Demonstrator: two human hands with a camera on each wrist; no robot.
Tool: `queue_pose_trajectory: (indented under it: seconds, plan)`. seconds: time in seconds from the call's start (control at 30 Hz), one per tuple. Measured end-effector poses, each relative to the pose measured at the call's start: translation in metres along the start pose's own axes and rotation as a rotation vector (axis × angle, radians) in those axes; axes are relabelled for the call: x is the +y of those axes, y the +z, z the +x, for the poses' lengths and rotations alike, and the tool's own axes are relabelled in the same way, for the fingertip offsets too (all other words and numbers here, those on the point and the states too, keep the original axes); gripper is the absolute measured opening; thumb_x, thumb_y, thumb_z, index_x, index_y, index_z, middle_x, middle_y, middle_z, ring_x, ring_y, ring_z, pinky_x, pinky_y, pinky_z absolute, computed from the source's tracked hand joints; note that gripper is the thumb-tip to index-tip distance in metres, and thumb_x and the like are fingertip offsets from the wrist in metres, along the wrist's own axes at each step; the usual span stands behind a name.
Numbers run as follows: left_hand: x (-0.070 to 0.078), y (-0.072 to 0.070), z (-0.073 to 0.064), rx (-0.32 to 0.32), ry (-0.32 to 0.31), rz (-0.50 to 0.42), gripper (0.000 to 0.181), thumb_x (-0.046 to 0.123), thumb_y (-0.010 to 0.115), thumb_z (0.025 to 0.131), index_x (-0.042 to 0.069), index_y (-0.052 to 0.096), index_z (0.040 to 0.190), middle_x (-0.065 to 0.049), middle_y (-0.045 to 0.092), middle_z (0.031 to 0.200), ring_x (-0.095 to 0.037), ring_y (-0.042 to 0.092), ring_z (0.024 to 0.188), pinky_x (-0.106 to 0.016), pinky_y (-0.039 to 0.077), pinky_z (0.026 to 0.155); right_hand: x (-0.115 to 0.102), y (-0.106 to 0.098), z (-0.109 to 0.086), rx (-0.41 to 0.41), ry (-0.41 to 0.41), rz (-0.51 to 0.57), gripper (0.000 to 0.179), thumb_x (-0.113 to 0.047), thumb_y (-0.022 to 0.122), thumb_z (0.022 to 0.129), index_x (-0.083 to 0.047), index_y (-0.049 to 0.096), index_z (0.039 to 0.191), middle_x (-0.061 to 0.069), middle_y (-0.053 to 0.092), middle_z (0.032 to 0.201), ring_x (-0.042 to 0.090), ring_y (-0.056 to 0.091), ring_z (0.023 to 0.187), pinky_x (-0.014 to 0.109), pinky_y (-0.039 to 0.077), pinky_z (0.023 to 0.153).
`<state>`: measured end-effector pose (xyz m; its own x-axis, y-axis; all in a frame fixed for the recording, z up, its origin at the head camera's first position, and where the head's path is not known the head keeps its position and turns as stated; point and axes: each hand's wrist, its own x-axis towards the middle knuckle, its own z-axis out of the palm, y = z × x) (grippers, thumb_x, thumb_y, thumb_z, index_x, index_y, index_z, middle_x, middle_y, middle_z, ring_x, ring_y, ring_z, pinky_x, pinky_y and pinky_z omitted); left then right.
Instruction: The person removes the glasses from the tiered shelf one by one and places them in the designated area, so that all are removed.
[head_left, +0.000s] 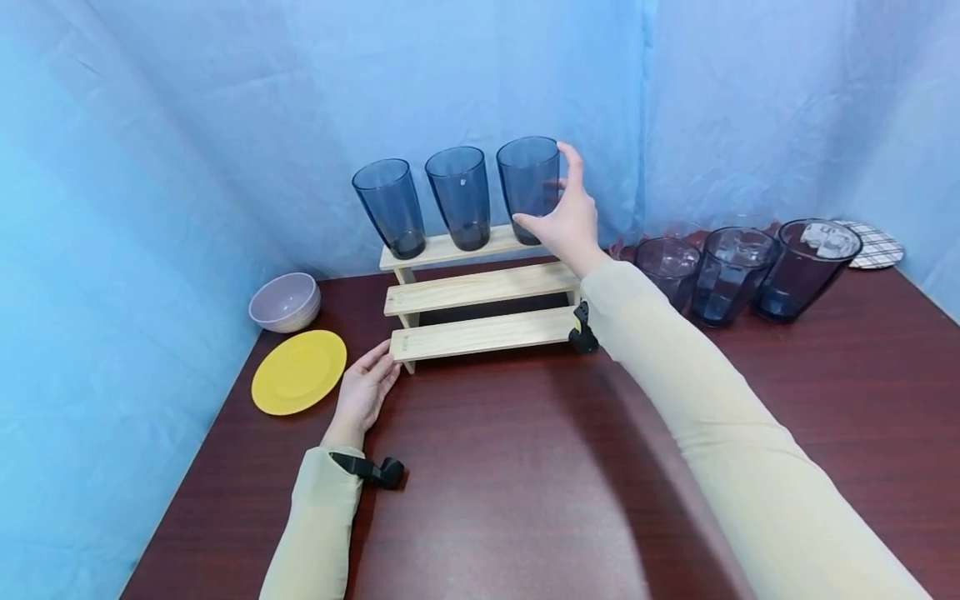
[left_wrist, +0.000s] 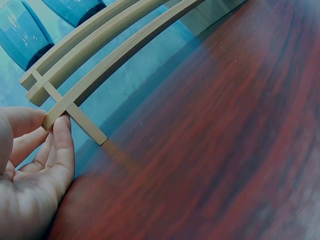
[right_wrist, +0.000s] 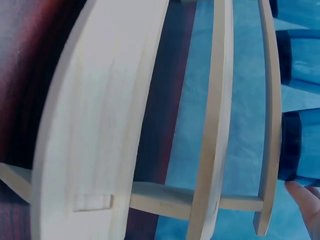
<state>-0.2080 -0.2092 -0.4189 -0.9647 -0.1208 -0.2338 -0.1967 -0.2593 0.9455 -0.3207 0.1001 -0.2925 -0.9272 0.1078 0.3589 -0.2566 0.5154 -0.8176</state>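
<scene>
A three-tier wooden rack (head_left: pixel 483 283) stands at the back of the table. On its top tier are three blue-tinted glasses: a left glass (head_left: pixel 392 212), a middle glass (head_left: pixel 460 200) and a right glass (head_left: pixel 525 179). My right hand (head_left: pixel 573 218) holds the right glass from its right side, thumb in front and some fingers hidden behind. In the right wrist view the base of that glass (right_wrist: pixel 304 145) meets the top board, with a fingertip beside it. My left hand (left_wrist: pixel 40 175) pinches the left end of the lowest board (left_wrist: pixel 120 57) between thumb and fingers.
To the right stand three more dark tinted glasses (head_left: pixel 717 287), close together. A round checked mat (head_left: pixel 873 250) lies behind them. Left of the rack are a pale bowl (head_left: pixel 287 308) and a yellow plate (head_left: pixel 298 372). Blue cloth (head_left: pixel 225 150) hangs along the table's back and sides.
</scene>
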Motion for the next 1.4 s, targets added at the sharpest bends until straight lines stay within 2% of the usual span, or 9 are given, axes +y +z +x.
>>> queue_pose_trajectory:
  seconds: [0.13,0.33,0.5,0.67,0.77,0.93,1.07,1.2,1.4]
  plan:
    - [0.0,0.0,0.0,-0.004,0.005,0.006,0.046,0.003,0.046,0.098,0.001,0.038,0.144,-0.017,0.041,0.14,0.0,0.061,0.086,-0.013,0.051,0.081,0.0,-0.002,-0.007,-0.02,-0.027,0.034,0.099,-0.029,0.078,0.077,-0.044,0.008,0.145,0.007,0.051,0.134,0.026,0.062,0.095,0.038,0.052,0.08]
    - [-0.005,0.0,0.0,-0.014,0.002,0.007,0.046,0.002,0.044,0.099,0.001,0.037,0.144,-0.018,0.04,0.141,0.001,0.06,0.086,-0.013,0.051,0.081,0.0,-0.01,-0.019,-0.063,-0.041,0.025,0.102,-0.026,0.081,0.074,-0.04,0.009,0.146,0.011,0.047,0.138,0.03,0.054,0.117,0.042,0.051,0.086]
    - [-0.006,-0.001,-0.001,-0.015,-0.006,0.022,0.045,0.003,0.044,0.099,0.002,0.037,0.144,-0.018,0.04,0.143,0.001,0.06,0.087,-0.013,0.051,0.082,-0.009,-0.02,-0.03,-0.062,-0.096,0.082,0.103,-0.022,0.083,0.072,-0.036,0.012,0.145,0.016,0.048,0.135,0.033,0.053,0.119,0.043,0.051,0.089]
    - [-0.001,-0.002,-0.001,0.004,0.0,0.019,0.046,0.003,0.046,0.098,0.003,0.038,0.143,-0.012,0.049,0.13,0.0,0.06,0.086,-0.013,0.051,0.081,-0.021,-0.03,-0.038,-0.066,-0.165,0.133,0.103,-0.019,0.084,0.071,-0.035,0.015,0.145,0.021,0.047,0.136,0.033,0.05,0.123,0.045,0.049,0.095]
    - [0.002,-0.001,-0.002,0.005,0.004,0.012,0.046,0.003,0.046,0.098,0.003,0.038,0.144,-0.008,0.051,0.122,-0.001,0.06,0.087,-0.014,0.051,0.082,-0.026,-0.039,-0.046,-0.077,-0.184,0.186,0.103,-0.015,0.084,0.07,-0.034,0.016,0.145,0.022,0.046,0.136,0.033,0.051,0.123,0.045,0.05,0.093]
    - [0.004,-0.002,-0.002,0.003,0.006,-0.001,0.046,0.003,0.046,0.098,0.002,0.038,0.144,-0.005,0.052,0.12,-0.001,0.061,0.087,-0.013,0.051,0.082,-0.025,-0.054,-0.063,-0.088,-0.185,0.269,0.103,-0.007,0.083,0.069,-0.033,0.018,0.144,0.017,0.054,0.129,0.03,0.057,0.115,0.043,0.055,0.083]
    - [0.003,-0.002,-0.003,0.005,0.02,-0.01,0.046,0.001,0.046,0.098,0.001,0.039,0.143,0.002,0.058,0.107,0.0,0.061,0.085,-0.013,0.051,0.079,-0.02,-0.064,-0.079,-0.102,-0.189,0.335,0.102,-0.003,0.081,0.07,-0.034,0.018,0.143,0.015,0.058,0.124,0.02,0.062,0.106,0.032,0.057,0.076]
    - [0.002,0.001,-0.003,-0.019,0.031,-0.018,0.046,0.0,0.046,0.098,0.0,0.038,0.143,0.008,0.061,0.097,0.0,0.061,0.085,-0.013,0.051,0.079,-0.013,-0.074,-0.093,-0.101,-0.243,0.378,0.102,0.004,0.08,0.069,-0.031,0.018,0.143,0.011,0.059,0.121,0.009,0.063,0.099,0.023,0.057,0.072]
    - [0.002,0.005,-0.003,-0.033,0.048,-0.012,0.046,0.0,0.045,0.098,-0.001,0.037,0.143,0.009,0.063,0.089,0.0,0.061,0.082,-0.012,0.051,0.078,0.001,-0.092,-0.11,-0.1,-0.294,0.473,0.102,0.017,0.075,0.065,-0.024,0.021,0.142,0.0,0.06,0.117,0.008,0.064,0.096,0.019,0.056,0.071]
